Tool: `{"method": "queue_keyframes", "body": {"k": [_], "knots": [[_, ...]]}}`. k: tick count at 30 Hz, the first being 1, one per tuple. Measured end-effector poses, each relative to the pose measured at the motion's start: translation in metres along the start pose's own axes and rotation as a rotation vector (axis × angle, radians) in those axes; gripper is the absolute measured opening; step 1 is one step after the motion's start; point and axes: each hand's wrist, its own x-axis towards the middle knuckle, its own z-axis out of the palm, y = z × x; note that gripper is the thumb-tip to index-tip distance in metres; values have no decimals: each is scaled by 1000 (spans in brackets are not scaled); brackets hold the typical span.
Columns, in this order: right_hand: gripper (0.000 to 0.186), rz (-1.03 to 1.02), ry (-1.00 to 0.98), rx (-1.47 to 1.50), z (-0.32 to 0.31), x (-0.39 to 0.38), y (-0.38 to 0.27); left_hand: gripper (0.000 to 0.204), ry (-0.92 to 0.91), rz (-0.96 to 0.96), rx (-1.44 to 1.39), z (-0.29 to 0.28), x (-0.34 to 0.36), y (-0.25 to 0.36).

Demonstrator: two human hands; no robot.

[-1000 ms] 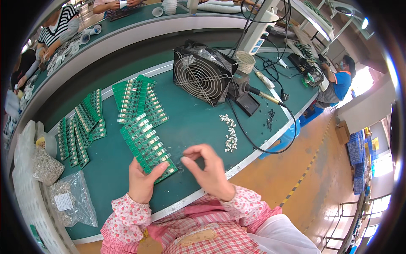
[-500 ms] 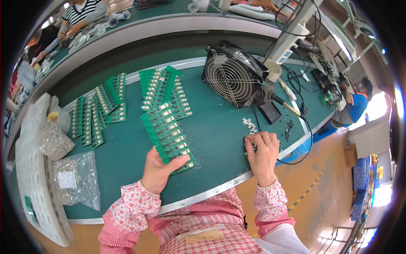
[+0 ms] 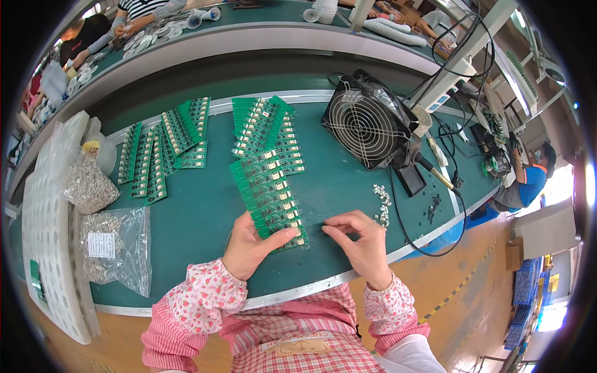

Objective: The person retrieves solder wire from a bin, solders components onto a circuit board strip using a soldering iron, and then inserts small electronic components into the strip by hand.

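My left hand (image 3: 249, 247) grips the near end of a green circuit board panel (image 3: 268, 194), thumb on top beside a row of white components. The panel's far end overlaps a fanned stack of similar panels (image 3: 252, 124). My right hand (image 3: 364, 244) is just right of the panel's near end, thumb and forefinger pinched together. Whatever sits between those fingertips is too small to make out. A loose pile of small white parts (image 3: 382, 205) lies beyond my right hand, with small black parts (image 3: 433, 208) farther right.
More circuit board panels (image 3: 165, 149) lie at left, near bags of small parts (image 3: 93, 183) and a white foam tray (image 3: 53, 230). A black fan (image 3: 367, 124) stands at the back, beside a soldering iron (image 3: 438, 174) with a looping cable. Other people sit at benches beyond.
My right hand has moved left from the white parts pile to beside the panel, fingers pinched. My left hand still grips the panel. The whole view has shifted slightly.
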Motion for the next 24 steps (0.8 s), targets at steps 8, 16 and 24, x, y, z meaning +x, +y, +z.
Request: {"method": "queue_keyframes", "body": {"k": [8,16,24], "knots": [[13,361,-164,133,0,-2,-7,32,-2,12,-2,-1,1,-1],[16,328,-193,483,-1,0,-1,32,7,13,9,-1,2,-2],[12,306,-121,581,10,5,-16,33,42,7,1,1,2,-3]]}}
